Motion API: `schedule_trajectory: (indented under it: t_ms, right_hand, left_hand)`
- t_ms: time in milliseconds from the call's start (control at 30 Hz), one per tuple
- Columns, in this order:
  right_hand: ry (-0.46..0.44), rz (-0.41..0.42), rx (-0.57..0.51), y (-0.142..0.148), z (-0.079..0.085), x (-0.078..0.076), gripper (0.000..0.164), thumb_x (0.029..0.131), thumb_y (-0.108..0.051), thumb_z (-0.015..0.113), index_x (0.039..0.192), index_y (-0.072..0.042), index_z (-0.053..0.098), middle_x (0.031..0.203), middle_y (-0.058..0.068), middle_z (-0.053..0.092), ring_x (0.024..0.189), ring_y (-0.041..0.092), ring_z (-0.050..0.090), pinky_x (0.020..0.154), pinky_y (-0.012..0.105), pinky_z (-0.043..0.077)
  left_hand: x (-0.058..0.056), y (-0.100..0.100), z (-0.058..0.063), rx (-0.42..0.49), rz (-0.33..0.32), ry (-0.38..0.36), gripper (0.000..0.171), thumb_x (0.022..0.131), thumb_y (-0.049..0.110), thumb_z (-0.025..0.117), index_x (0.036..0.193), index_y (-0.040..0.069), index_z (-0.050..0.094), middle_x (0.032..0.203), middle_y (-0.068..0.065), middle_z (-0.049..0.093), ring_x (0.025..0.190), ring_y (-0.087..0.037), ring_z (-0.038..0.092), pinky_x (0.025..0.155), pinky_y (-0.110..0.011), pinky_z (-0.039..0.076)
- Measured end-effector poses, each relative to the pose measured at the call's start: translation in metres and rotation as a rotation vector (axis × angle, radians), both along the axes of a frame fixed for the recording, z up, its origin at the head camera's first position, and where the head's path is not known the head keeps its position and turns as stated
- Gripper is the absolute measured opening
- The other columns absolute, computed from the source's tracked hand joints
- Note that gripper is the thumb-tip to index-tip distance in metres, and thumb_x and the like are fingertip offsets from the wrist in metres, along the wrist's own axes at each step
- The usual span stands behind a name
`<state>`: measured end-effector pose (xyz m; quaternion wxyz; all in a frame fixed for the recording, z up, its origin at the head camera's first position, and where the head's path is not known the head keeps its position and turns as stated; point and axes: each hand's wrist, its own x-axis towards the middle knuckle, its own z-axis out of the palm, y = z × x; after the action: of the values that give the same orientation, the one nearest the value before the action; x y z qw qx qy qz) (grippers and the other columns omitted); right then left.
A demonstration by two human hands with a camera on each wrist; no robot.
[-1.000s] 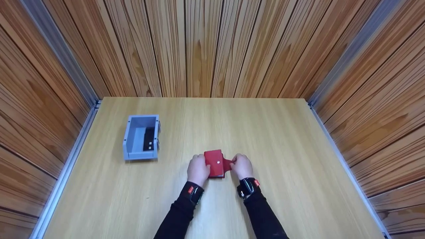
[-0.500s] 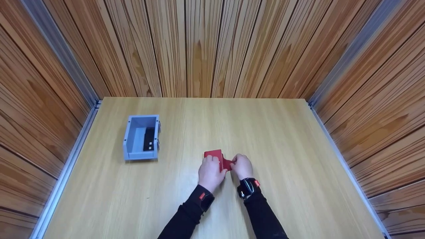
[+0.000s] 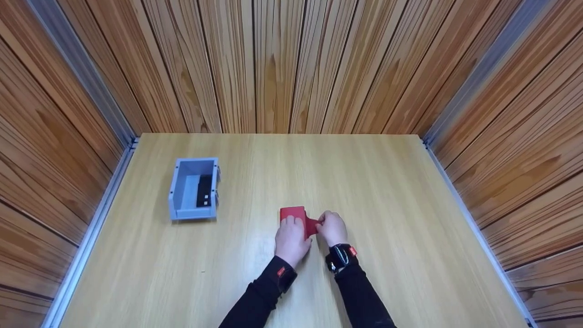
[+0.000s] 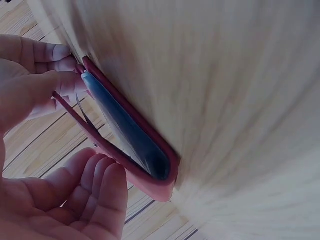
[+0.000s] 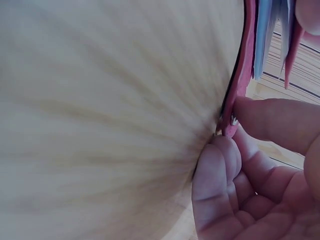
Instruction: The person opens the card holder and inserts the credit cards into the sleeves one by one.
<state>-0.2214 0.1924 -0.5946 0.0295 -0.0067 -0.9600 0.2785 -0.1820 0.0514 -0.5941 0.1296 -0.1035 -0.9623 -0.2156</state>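
Observation:
A red card holder (image 3: 291, 212) lies on the table in front of the person, its strap (image 3: 312, 226) sticking out to the right. The left hand (image 3: 291, 240) is over its front cover. In the left wrist view, the left thumb is at the cover's free edge and the curled fingers lie against the outside of the cover (image 4: 142, 181). The cover stands partly lifted from the bluish clear sleeves (image 4: 127, 127) inside. At the right, the right hand (image 3: 333, 228) pinches the strap end between thumb and fingers, beside a metal snap (image 5: 234, 120).
A blue plastic bin (image 3: 193, 214) stands at the left of the wooden table (image 3: 364, 182), with a black flat item (image 3: 204, 190) inside. Wood-panelled walls with metal corner rails enclose the back and both sides.
The left hand has moved from the card holder's left edge rightward over its cover, with the thumb now at the strap side. The right hand keeps its pinch on the strap.

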Motion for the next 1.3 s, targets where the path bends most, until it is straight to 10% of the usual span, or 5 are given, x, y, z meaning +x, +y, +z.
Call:
schedule_trajectory:
  t_ms: [333, 1300]
  right_hand:
    - [0.021, 0.008, -0.021, 0.000, -0.001, 0.001, 0.013, 0.076, -0.001, 0.076, 0.079, -0.001, 0.063, 0.076, 0.009, 0.057, 0.076, 0.030, 0.058, 0.074, 0.046, 0.047]
    - [0.010, 0.006, -0.006, 0.001, -0.004, -0.002, 0.014, 0.076, -0.001, 0.077, 0.079, -0.001, 0.063, 0.075, 0.008, 0.058, 0.074, 0.028, 0.058, 0.072, 0.044, 0.048]
  left_hand:
    - [0.002, -0.003, 0.003, 0.066, -0.006, 0.040, 0.037, 0.069, 0.020, 0.084, 0.089, -0.001, 0.060, 0.088, -0.013, 0.053, 0.083, -0.029, 0.055, 0.066, -0.038, 0.050]
    - [0.001, -0.034, 0.034, 0.350, 0.093, -0.167, 0.020, 0.079, 0.009, 0.072, 0.093, 0.002, 0.059, 0.084, -0.008, 0.057, 0.076, -0.023, 0.057, 0.070, -0.040, 0.049]
